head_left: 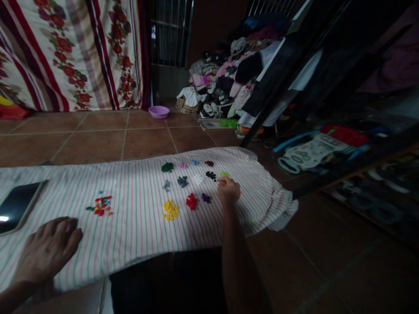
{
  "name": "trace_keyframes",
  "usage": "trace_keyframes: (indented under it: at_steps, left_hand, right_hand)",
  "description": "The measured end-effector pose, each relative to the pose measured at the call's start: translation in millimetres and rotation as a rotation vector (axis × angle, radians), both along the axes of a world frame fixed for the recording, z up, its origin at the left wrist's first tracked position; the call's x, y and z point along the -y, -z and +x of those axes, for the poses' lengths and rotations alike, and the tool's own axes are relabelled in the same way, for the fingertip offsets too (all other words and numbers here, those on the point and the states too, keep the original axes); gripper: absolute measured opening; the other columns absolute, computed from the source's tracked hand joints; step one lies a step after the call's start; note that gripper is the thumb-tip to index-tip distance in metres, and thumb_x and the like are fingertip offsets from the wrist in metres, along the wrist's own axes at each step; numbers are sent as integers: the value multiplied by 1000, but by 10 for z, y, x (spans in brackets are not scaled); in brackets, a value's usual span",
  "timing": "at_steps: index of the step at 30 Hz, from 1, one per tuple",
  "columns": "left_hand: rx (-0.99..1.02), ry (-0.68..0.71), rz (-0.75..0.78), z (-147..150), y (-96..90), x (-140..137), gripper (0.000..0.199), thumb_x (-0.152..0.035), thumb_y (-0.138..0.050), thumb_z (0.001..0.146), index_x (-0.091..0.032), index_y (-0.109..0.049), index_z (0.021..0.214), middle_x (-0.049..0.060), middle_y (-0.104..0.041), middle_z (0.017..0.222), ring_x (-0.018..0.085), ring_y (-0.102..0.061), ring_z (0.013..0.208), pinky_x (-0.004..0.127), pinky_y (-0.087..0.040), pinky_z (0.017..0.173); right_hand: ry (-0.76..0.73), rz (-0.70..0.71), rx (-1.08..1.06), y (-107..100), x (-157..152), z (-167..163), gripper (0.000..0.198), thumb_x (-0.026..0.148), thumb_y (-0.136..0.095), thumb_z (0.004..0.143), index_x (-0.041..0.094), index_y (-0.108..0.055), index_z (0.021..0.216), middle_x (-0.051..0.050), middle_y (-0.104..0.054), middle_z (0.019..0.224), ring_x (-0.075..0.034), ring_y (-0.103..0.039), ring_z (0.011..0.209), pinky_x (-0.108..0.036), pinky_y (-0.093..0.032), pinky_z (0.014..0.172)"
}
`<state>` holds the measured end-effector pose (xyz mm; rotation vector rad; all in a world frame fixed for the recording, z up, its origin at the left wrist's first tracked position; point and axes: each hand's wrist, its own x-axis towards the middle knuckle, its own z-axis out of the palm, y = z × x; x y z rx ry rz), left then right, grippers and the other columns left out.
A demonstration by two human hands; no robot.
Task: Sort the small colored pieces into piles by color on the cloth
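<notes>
My right hand is closed in a pinch at the near edge of the lime-green pieces; whatever is in the fingertips is hidden. Beside it lie small piles of black pieces, purple pieces, white pieces and red pieces. A bit of orange shows past the wrist. My left hand rests palm down on the striped cloth, fingers loosely stretched and holding nothing. Ahead of it is a mixed-colour pile of small pieces.
More piles sit mid-cloth: yellow pieces, dark green pieces, grey, pink, blue and brown ones. A dark tablet lies at the left. Beyond, a purple basin and heaped clothes are on the tiled floor.
</notes>
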<state>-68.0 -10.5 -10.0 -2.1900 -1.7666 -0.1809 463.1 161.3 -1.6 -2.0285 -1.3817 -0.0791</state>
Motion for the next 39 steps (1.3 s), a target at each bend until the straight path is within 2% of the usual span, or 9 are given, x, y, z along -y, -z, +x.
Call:
trace_keyframes:
  at_steps: [5,8,14,17,20,23,26,32,39]
  left_hand:
    - [185,-11,43,120,-48,-26,27,-34,-37,70,-31,-62,80,11,-67,91,38,-56,100,53,-41,68]
    - [221,-60,56,187,-65,-37,28,-36,-34,74,-30,-60,82,11,-66,92,35,-57,100,53,-43,72]
    - [191,-274,8,325,-189,-56,33,-41,-37,88,-20,-61,97,14,-68,105,29,-60,98,46,-48,82]
    - [169,-278,-9,343,-209,-71,32,-37,-38,89,-18,-62,99,14,-67,107,30,-60,100,45,-47,82]
    - [177,-290,-2,346,-198,-68,31,-36,-39,90,-17,-62,101,15,-66,108,31,-59,101,46,-46,83]
    - [187,-296,-25,355,-199,-64,30,-35,-40,90,-17,-62,100,15,-66,107,31,-58,101,46,-45,83]
    - [199,-294,-29,365,-216,-67,29,-34,-41,90,-18,-62,100,15,-65,108,31,-58,103,46,-45,85]
    - [205,-296,-26,375,-226,-68,27,-34,-42,90,-18,-62,100,15,-64,108,31,-56,102,46,-44,84]
    - [184,-308,-39,394,-240,-69,24,-31,-42,91,-18,-60,99,14,-64,107,30,-56,101,45,-43,84]
  right_hand:
    - [-193,-32,47,15,1,12,32,6,-45,76,17,-75,80,-10,-75,90,-22,-59,86,-37,-38,92]
    - [-268,-32,75,19,19,0,34,6,-43,76,15,-75,84,-13,-75,93,-24,-60,89,-39,-37,92]
    - [-180,165,60,0,-96,-108,31,9,-44,71,16,-73,77,-12,-72,81,-25,-60,80,-41,-41,86]
    - [-262,267,54,-66,-190,-558,32,12,-44,75,18,-74,83,-11,-71,87,-26,-60,85,-40,-44,85]
    - [-513,261,18,-166,-119,-1280,35,11,-43,82,19,-74,98,-11,-71,101,-24,-62,96,-35,-47,88]
    - [-823,160,-54,-222,80,-2008,37,10,-42,87,21,-72,105,-9,-69,106,-20,-64,98,-30,-49,88]
    - [-1013,-17,-75,-232,272,-2538,33,11,-45,92,22,-72,106,-7,-69,104,-18,-65,95,-28,-49,87]
    - [-1106,-268,-61,-213,411,-3120,27,16,-50,95,27,-72,105,-3,-68,105,-15,-64,96,-23,-46,84]
    - [-1092,-338,-52,-155,382,-3342,29,13,-50,94,27,-73,105,-4,-67,103,-16,-64,90,-25,-45,76]
